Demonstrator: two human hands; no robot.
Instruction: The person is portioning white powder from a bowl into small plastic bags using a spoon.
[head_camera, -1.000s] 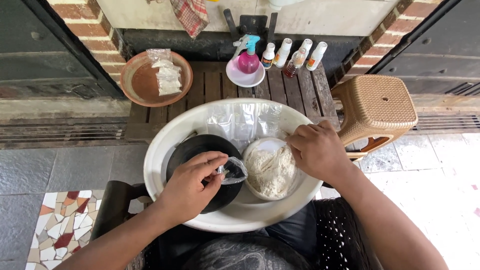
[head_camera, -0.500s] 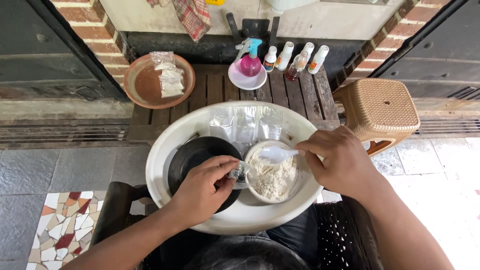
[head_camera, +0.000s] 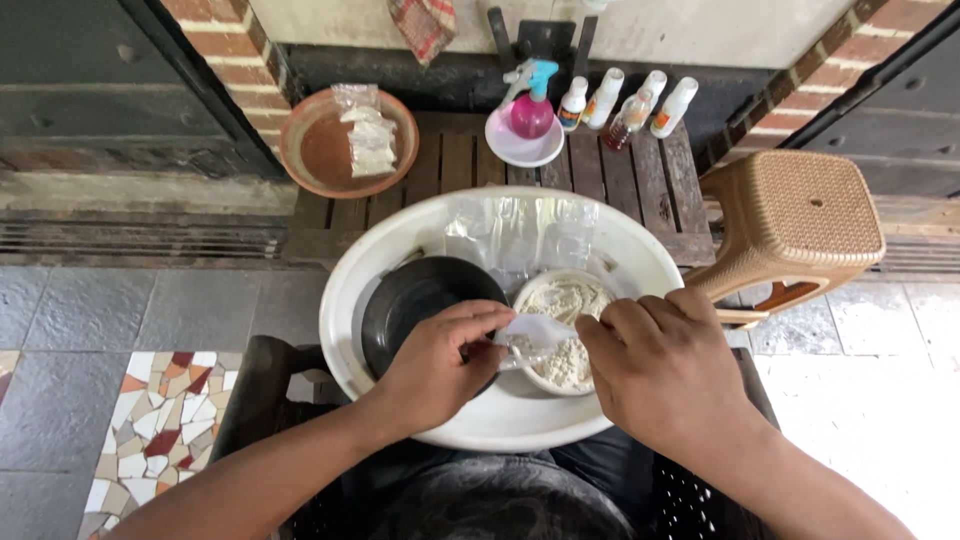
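Note:
A wide white basin (head_camera: 380, 260) rests on my lap. In it are a black bowl (head_camera: 410, 300) on the left, a small white bowl of off-white powder (head_camera: 570, 300) on the right, and clear plastic bags (head_camera: 520, 235) at the back. My right hand (head_camera: 670, 375) holds a white spoon (head_camera: 540, 328) over the left edge of the powder bowl. My left hand (head_camera: 440, 360) is over the black bowl, its fingers pinched on a small clear plastic pouch right at the spoon's tip. The pouch is mostly hidden by the fingers.
Beyond the basin, a wooden slatted platform (head_camera: 460, 160) carries a terracotta dish (head_camera: 310, 150) with small white packets (head_camera: 368, 140), a pink spray bottle (head_camera: 530, 105) on a white plate, and several small bottles (head_camera: 630, 100). A tan plastic stool (head_camera: 790, 215) stands on the right.
My right hand has brought the spoon from the powder bowl's far side over to its left edge, meeting my left fingers. My left hand stayed over the black bowl.

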